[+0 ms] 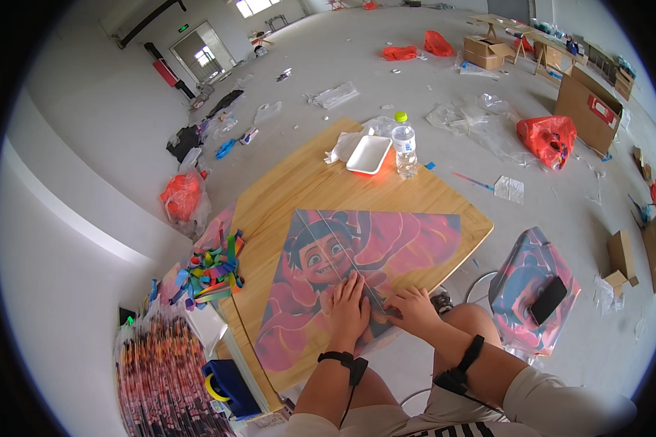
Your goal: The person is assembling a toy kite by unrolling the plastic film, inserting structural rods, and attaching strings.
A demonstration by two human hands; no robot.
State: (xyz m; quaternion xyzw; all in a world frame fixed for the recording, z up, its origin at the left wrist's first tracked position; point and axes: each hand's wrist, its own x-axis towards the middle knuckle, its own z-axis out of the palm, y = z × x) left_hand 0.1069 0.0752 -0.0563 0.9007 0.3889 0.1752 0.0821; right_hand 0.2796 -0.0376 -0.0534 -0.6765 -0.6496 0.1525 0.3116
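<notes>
Presently the left hand (348,309) lies flat and open on the pink kite (350,273) spread over the table (299,182), the right hand (413,307) half-curled, pinching its thin rod (368,291) (best pressed steadily, keeping the sheet taut).

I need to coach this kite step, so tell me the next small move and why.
Probably slide the right hand a little further along the thin rod while the left hand presses the kite sheet flat. Both hands sit at the sheet's near end, and the rod runs on toward the far corner, with most of its length untouched.
</notes>
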